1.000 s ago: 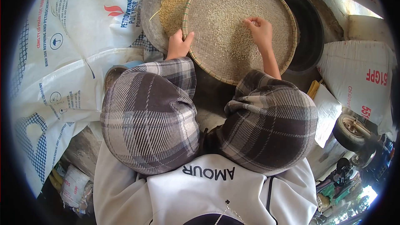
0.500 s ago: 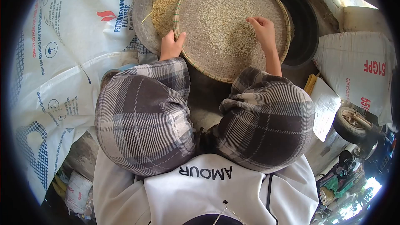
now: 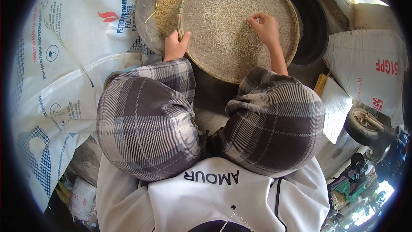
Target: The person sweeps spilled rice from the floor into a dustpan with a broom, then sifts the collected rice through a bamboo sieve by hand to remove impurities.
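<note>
A round woven bamboo tray [image 3: 281, 8] with a bound rim is in front of me, pale rice-like grain [image 3: 229, 25] spread across its middle. My left hand [image 3: 175, 46] is closed on the tray's left rim, thumb on top and fingers partly hidden beneath. Over the right part of the grain, my right hand [image 3: 266, 30] has thumb and forefinger pinched together. Whatever sits between those fingertips is too small to make out.
Left of the tray, a wide basin [image 3: 146, 8] holds unhusked yellow grain [image 3: 171, 6]. A black tub [image 3: 317, 30] is partly under the tray's right side. White woven sacks [image 3: 365, 60] stand at right, and printed sheeting [image 3: 86, 30] covers the left. A wheel [image 3: 362, 124] shows farther right.
My right hand has shifted slightly left and down over the grain, still pinched. My left hand stays on the rim, and the tray has hardly moved.
</note>
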{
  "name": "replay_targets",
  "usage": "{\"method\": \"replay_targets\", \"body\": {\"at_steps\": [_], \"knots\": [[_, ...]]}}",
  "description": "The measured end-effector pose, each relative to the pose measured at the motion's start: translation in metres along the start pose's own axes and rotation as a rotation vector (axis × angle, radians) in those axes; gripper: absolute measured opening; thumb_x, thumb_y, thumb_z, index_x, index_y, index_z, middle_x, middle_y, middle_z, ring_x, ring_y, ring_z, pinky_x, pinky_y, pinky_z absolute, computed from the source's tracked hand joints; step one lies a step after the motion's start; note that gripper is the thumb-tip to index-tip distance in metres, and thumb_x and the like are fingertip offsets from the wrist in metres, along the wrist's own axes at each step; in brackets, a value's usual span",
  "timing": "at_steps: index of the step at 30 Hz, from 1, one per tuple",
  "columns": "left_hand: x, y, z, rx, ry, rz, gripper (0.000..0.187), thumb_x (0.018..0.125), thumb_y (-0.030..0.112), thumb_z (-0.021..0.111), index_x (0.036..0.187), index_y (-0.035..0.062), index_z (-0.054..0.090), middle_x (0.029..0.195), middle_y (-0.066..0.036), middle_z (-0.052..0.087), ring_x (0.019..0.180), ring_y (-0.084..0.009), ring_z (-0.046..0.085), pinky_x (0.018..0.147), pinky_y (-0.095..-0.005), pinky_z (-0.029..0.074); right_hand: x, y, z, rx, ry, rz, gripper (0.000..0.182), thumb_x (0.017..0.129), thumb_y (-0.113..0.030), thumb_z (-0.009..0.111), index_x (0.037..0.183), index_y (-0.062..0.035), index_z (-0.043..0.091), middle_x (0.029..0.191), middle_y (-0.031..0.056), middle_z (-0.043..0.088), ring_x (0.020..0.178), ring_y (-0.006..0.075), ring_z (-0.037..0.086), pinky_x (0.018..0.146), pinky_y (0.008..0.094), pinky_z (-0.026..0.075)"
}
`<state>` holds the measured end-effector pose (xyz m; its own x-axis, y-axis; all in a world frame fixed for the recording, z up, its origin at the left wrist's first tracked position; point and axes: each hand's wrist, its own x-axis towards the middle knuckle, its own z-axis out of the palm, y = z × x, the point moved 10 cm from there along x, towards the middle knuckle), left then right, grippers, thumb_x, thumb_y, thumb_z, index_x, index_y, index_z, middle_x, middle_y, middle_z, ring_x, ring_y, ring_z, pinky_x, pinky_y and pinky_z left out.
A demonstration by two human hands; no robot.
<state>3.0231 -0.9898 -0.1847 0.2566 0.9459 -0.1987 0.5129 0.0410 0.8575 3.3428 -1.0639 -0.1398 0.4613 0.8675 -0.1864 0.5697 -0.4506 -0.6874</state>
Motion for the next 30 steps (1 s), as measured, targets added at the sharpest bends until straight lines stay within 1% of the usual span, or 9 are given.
{"method": "replay_targets", "body": {"at_steps": [3,9,12,16,18,19,21,28,30], "knots": [[-0.001,0.001,-0.001,-0.024,0.017,0.019,0.032,0.085,0.028,0.064,0.084,-0.0037,0.060,0.064,-0.010,0.059,0.059,-0.0153,0.053,0.058,-0.0341,0.043,-0.008,0.023,0.013,0.718,-0.162,0.192,0.020,0.079,-0.020,0.069,0.085,-0.0019,0.063,0.056,-0.0053,0.044,0.048,0.0067,0.038,0.046,0.0257,0.031],[0.001,-0.005,0.002,-0.053,-0.001,0.001,0.031,0.085,0.027,0.064,0.086,-0.0040,0.060,0.066,-0.011,0.060,0.062,-0.0154,0.054,0.061,-0.0333,0.044,-0.037,-0.006,0.015,1.957,-0.465,0.082,0.015,0.086,-0.017,0.054,0.083,-0.0037,0.049,0.059,-0.0059,0.026,0.046,0.0063,0.022,0.043,0.0222,0.020],[0.001,-0.004,0.002,-0.044,-0.011,-0.003,0.031,0.085,0.027,0.064,0.087,-0.0041,0.061,0.067,-0.011,0.061,0.063,-0.0150,0.055,0.062,-0.0332,0.045,-0.037,-0.019,0.017,2.059,-0.546,-0.005,0.017,0.088,-0.018,0.049,0.083,-0.0023,0.050,0.059,-0.0042,0.026,0.046,0.0065,0.021,0.042,0.0223,0.019],[0.001,-0.007,0.003,-0.058,-0.011,-0.010,0.031,0.084,0.026,0.064,0.087,-0.0041,0.061,0.068,-0.010,0.061,0.063,-0.0144,0.055,0.062,-0.0330,0.045,-0.020,0.004,0.020,1.909,-0.440,0.219,0.019,0.087,-0.019,0.055,0.086,0.0002,0.055,0.057,-0.0056,0.030,0.046,0.0059,0.025,0.043,0.0226,0.021],[0.003,-0.011,0.003,-0.048,-0.004,0.011,0.030,0.084,0.026,0.064,0.087,-0.0040,0.061,0.068,-0.010,0.061,0.063,-0.0137,0.055,0.061,-0.0325,0.045,-0.009,0.032,-0.003,0.862,-0.133,0.198,0.021,0.085,-0.019,0.061,0.090,0.0020,0.062,0.053,-0.0043,0.038,0.045,0.0072,0.032,0.043,0.0256,0.025],[0.002,-0.008,0.003,-0.048,-0.006,0.008,0.030,0.084,0.026,0.064,0.087,-0.0040,0.061,0.068,-0.010,0.061,0.063,-0.0137,0.055,0.061,-0.0325,0.045,-0.008,0.028,-0.004,0.862,-0.134,0.202,0.021,0.085,-0.019,0.061,0.090,0.0020,0.062,0.053,-0.0043,0.038,0.045,0.0072,0.032,0.043,0.0256,0.025],[0.000,-0.002,0.001,-0.049,0.002,0.008,0.030,0.084,0.026,0.065,0.087,-0.0039,0.061,0.067,-0.009,0.061,0.063,-0.0134,0.054,0.061,-0.0322,0.045,-0.005,0.005,-0.026,0.122,0.036,-0.009,0.020,0.084,-0.019,0.066,0.091,-0.0005,0.066,0.050,-0.0031,0.042,0.045,0.0072,0.036,0.045,0.0287,0.028],[0.000,-0.004,0.002,-0.054,-0.014,-0.015,0.031,0.084,0.027,0.065,0.087,-0.0038,0.060,0.067,-0.009,0.061,0.063,-0.0119,0.053,0.060,-0.0315,0.044,-0.005,-0.005,-0.011,-0.109,0.104,-0.107,0.020,0.085,-0.023,0.068,0.087,-0.0028,0.066,0.051,-0.0019,0.041,0.044,0.0080,0.035,0.046,0.0312,0.029],[0.001,-0.005,0.002,-0.036,-0.020,-0.007,0.031,0.084,0.027,0.065,0.087,-0.0037,0.060,0.067,-0.008,0.061,0.063,-0.0114,0.053,0.060,-0.0309,0.044,-0.003,0.011,-0.008,0.204,0.049,-0.025,0.019,0.085,-0.021,0.067,0.087,-0.0022,0.062,0.052,-0.0024,0.041,0.043,0.0106,0.034,0.045,0.0299,0.028]]}}
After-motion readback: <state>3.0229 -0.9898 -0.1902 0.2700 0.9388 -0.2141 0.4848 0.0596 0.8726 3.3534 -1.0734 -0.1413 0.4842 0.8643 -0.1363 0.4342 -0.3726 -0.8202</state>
